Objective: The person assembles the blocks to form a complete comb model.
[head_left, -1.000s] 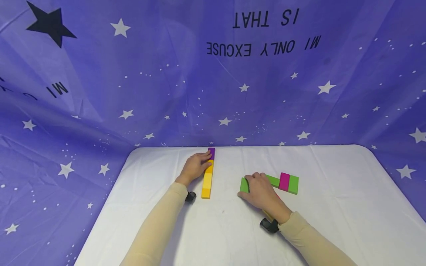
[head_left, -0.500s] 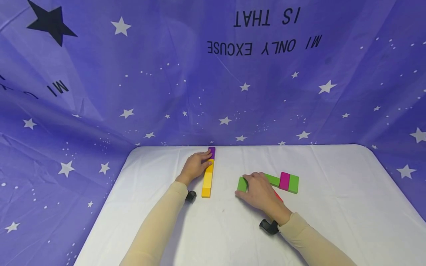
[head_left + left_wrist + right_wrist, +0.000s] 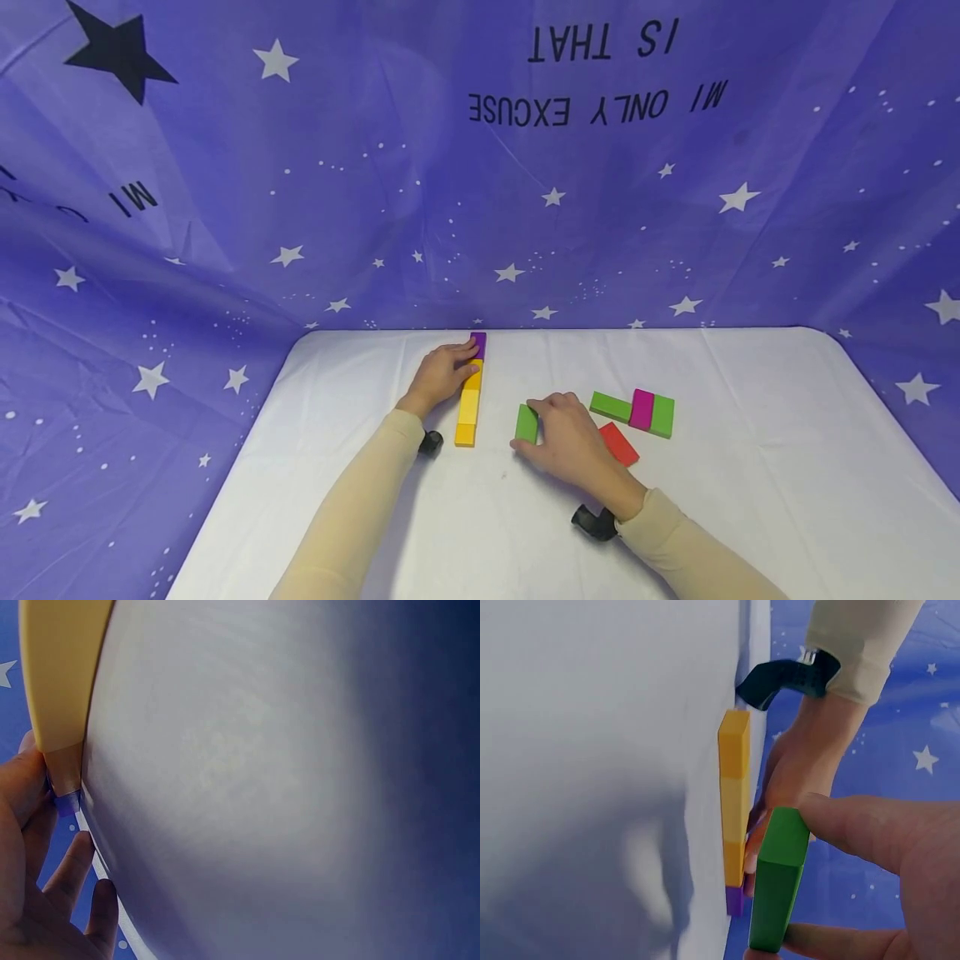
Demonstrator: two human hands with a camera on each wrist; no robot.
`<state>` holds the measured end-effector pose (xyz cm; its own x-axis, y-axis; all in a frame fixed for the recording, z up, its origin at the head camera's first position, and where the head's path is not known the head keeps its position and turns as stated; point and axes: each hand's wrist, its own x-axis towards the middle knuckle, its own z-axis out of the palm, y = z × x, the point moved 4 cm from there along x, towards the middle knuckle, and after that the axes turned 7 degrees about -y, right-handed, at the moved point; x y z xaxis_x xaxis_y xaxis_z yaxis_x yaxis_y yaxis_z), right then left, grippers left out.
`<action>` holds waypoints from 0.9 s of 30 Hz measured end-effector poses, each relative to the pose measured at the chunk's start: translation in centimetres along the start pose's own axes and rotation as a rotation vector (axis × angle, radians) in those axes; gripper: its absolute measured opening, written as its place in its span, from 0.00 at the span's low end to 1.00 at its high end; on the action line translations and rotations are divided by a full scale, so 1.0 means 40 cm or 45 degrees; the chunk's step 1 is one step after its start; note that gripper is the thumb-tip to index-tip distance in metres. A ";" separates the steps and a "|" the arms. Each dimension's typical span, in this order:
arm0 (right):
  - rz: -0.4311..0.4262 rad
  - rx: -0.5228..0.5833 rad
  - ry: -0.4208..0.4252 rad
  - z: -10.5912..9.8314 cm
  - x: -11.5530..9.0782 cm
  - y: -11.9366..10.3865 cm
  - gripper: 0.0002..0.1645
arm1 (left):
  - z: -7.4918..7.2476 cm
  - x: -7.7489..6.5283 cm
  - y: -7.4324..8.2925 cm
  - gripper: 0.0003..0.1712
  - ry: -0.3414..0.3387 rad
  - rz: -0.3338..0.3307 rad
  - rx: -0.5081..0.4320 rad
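Note:
My right hand (image 3: 570,437) pinches a green block (image 3: 527,424) between thumb and fingers. In the right wrist view this green block (image 3: 776,881) is held by its two ends. On the left, a straight row of blocks runs away from me: several orange and yellow blocks (image 3: 468,407) with a purple block (image 3: 478,345) at the far end. My left hand (image 3: 437,379) rests against the row's far part, fingers at the purple block and thumb on the orange one beside it. The left wrist view shows its other fingers loosely extended; the row hides some fingertips.
Right of my right hand lie a red block (image 3: 618,445), a thin green block (image 3: 611,407), a magenta block (image 3: 641,409) and another green block (image 3: 662,416). The white table (image 3: 750,483) ends at a purple star-printed cloth (image 3: 480,208) behind.
My right hand has moved left with the green block, towards the row. This uncovers the red block and more of the thin green one. My left hand has stayed in place.

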<state>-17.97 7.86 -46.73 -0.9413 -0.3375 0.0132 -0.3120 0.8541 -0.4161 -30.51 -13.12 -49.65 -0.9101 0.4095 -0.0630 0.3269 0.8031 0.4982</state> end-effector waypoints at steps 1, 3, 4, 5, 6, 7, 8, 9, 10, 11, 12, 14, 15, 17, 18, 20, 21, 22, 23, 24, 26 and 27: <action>-0.007 0.003 0.003 0.001 0.000 -0.005 0.40 | -0.001 0.001 0.000 0.25 0.000 -0.001 -0.001; -0.025 0.011 0.011 0.003 -0.001 -0.014 0.40 | -0.002 0.002 0.001 0.25 0.001 -0.002 0.000; -0.034 0.010 0.015 0.005 0.000 -0.018 0.40 | -0.003 0.002 0.001 0.25 0.007 0.004 0.000; -0.044 0.010 0.021 0.007 0.000 -0.023 0.40 | -0.003 0.002 0.001 0.25 0.008 0.005 0.001; -0.056 0.009 0.027 0.009 0.000 -0.028 0.39 | -0.003 0.002 0.001 0.25 0.008 0.006 0.000; -0.066 0.010 0.033 0.010 -0.001 -0.033 0.39 | -0.003 0.002 0.001 0.25 0.011 0.009 -0.001; -0.078 0.011 0.039 0.012 -0.001 -0.038 0.39 | -0.002 0.002 0.001 0.24 0.012 0.010 0.000; -0.090 0.010 0.045 0.013 -0.003 -0.043 0.39 | -0.002 0.002 0.000 0.24 0.014 0.014 -0.001; -0.102 0.010 0.049 0.014 -0.004 -0.048 0.39 | -0.001 0.001 0.000 0.24 0.017 0.017 -0.002; -0.114 0.014 0.055 0.015 -0.005 -0.053 0.39 | 0.001 0.001 -0.001 0.24 0.016 0.016 -0.002; -0.124 0.018 0.055 0.016 -0.007 -0.058 0.39 | 0.002 0.000 -0.001 0.24 0.021 0.019 -0.003; -0.143 0.032 0.052 0.021 -0.010 -0.066 0.39 | 0.003 -0.001 -0.001 0.25 0.028 0.022 -0.002; -0.148 0.036 0.047 0.024 -0.012 -0.070 0.40 | 0.004 -0.002 -0.001 0.25 0.031 0.022 -0.001; -0.159 0.049 0.036 0.030 -0.014 -0.077 0.40 | 0.004 -0.003 -0.001 0.25 0.036 0.021 0.003; -0.163 0.054 0.028 0.033 -0.015 -0.081 0.40 | 0.005 -0.003 -0.002 0.25 0.038 0.021 0.002; -0.176 0.062 0.021 0.037 -0.017 -0.088 0.40 | 0.004 -0.002 -0.001 0.25 0.040 0.025 0.000; -0.181 0.064 0.018 0.039 -0.018 -0.091 0.40 | 0.004 -0.003 -0.001 0.25 0.039 0.025 0.003; -0.186 0.066 0.015 0.041 -0.019 -0.094 0.39 | 0.004 -0.003 -0.001 0.25 0.039 0.028 0.003; -0.188 0.068 0.010 0.042 -0.020 -0.097 0.39 | 0.005 -0.003 -0.001 0.25 0.040 0.031 0.003; -0.190 0.070 0.005 0.043 -0.020 -0.100 0.39 | 0.005 -0.002 -0.002 0.25 0.040 0.033 -0.001; -0.193 0.071 -0.004 0.046 -0.021 -0.105 0.39 | 0.005 -0.001 -0.003 0.25 0.042 0.035 -0.001; -0.193 0.072 -0.009 0.048 -0.021 -0.108 0.39 | 0.005 0.000 -0.004 0.25 0.043 0.036 -0.001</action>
<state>-15.57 3.70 -46.68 -0.8829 -0.4637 0.0738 -0.4427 0.7696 -0.4601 -30.49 -13.15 -49.90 -0.9086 0.4171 -0.0194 0.3525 0.7910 0.5000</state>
